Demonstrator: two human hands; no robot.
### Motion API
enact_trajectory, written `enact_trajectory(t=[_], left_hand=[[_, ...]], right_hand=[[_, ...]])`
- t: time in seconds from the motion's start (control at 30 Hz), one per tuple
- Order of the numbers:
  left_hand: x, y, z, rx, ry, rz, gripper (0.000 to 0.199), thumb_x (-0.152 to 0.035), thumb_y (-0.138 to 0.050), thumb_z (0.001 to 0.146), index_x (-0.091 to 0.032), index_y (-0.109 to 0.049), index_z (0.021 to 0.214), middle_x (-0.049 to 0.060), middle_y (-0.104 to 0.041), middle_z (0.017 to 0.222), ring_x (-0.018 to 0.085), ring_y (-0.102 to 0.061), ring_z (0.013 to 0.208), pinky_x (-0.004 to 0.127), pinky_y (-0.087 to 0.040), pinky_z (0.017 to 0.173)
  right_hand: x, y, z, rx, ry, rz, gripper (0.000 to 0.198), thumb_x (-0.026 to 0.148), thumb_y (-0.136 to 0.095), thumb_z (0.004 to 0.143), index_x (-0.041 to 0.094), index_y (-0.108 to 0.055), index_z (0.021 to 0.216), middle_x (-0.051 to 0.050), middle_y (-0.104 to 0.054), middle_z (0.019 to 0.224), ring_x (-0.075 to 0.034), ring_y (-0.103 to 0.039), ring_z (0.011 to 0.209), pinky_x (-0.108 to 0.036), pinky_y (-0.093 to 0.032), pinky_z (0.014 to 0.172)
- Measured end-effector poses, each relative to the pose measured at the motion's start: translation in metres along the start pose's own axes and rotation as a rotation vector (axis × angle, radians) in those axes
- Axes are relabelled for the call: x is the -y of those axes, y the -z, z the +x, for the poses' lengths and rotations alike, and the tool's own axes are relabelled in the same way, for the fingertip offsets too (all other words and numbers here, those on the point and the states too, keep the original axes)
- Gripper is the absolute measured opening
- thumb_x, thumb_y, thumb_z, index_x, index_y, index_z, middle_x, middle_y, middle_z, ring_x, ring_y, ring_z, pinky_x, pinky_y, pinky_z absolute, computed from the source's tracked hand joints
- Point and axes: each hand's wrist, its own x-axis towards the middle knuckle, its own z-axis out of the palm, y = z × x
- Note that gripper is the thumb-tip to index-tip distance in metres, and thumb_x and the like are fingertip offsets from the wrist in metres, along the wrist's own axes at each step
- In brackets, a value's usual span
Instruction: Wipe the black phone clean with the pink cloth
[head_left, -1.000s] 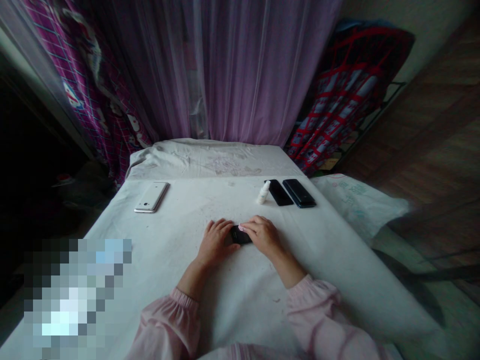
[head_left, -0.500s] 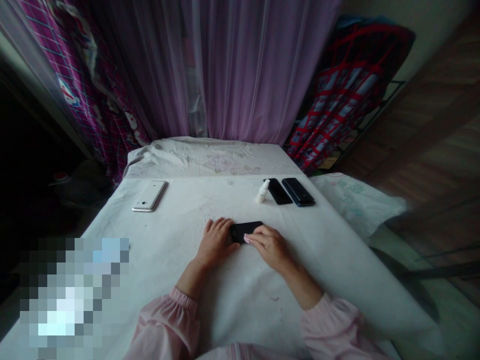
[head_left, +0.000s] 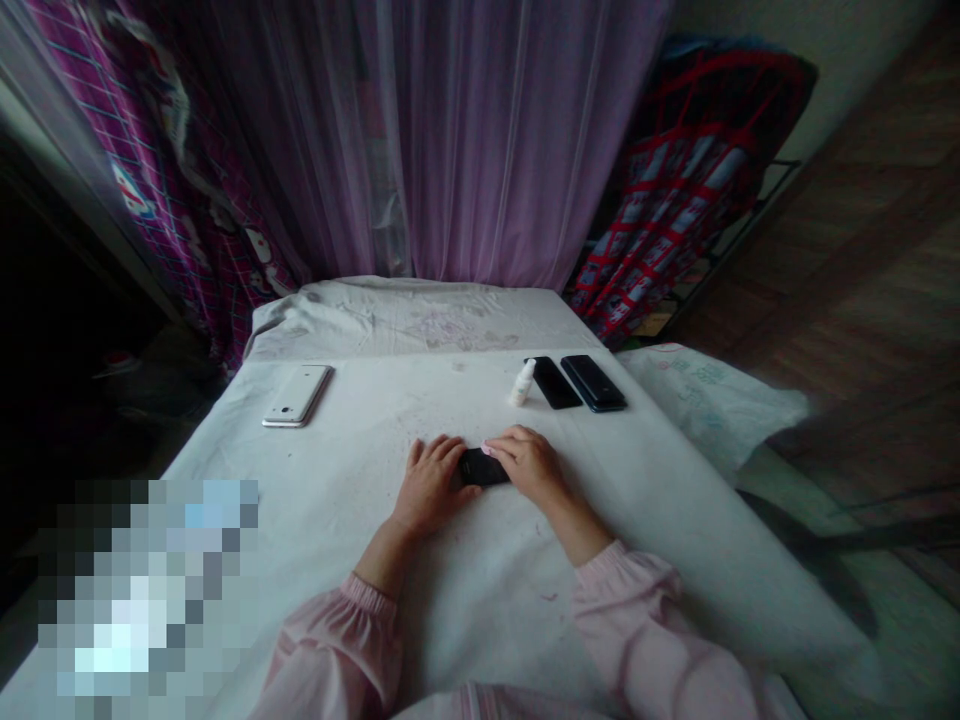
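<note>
A black smartphone (head_left: pixel 482 467) lies flat on the white-covered table in front of me. My left hand (head_left: pixel 433 486) grips its left end, thumb along the near edge and fingertips by the far edge. Pinched in my right hand (head_left: pixel 535 466) is a small pink cloth (head_left: pixel 486 449), pressed against the phone near its far edge. That hand hides the phone's right end. Beyond it, a small white spray bottle (head_left: pixel 523 383) stands upright beside another black phone (head_left: pixel 555 383). One more dark phone (head_left: pixel 593 383) lies to its right, apparently on something flat.
A white phone (head_left: pixel 298 396) rests face down at the table's far left. The white cloth (head_left: pixel 337 600) covers the table. Purple curtains (head_left: pixel 480 150) hang behind it. A pale plastic bag (head_left: pixel 712 400) is beyond the right edge. A blurred-out patch covers the lower left.
My right hand has slid the pink cloth away from me and slightly left, to the phone's far edge. My left hand stays in place on the phone.
</note>
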Motion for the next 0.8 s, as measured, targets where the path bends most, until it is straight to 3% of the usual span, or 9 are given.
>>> enact_trajectory(t=[0.4,0.8], left_hand=[[0.002,-0.004,0.000,-0.018,-0.006,-0.009,0.061,-0.043,-0.070,0.080,-0.023,-0.049,0.133,0.011,-0.052,0.141,0.030,-0.038,0.136,0.058,-0.017,0.114],[0.000,0.000,-0.001,-0.020,0.000,-0.015,0.059,-0.042,-0.069,0.081,-0.023,-0.049,0.132,0.012,-0.052,0.140,0.029,-0.039,0.135,0.058,-0.017,0.113]], right_hand=[[0.001,0.017,-0.050,-0.041,0.058,0.062,0.017,0.028,-0.059,0.092,0.030,-0.075,0.097,-0.001,-0.065,0.083,-0.015,-0.059,0.078,-0.027,-0.044,0.072],[-0.013,0.002,0.000,-0.018,-0.040,0.000,0.015,0.024,-0.063,0.088,0.029,-0.077,0.091,-0.002,-0.067,0.084,-0.016,-0.060,0.080,-0.026,-0.044,0.072]])
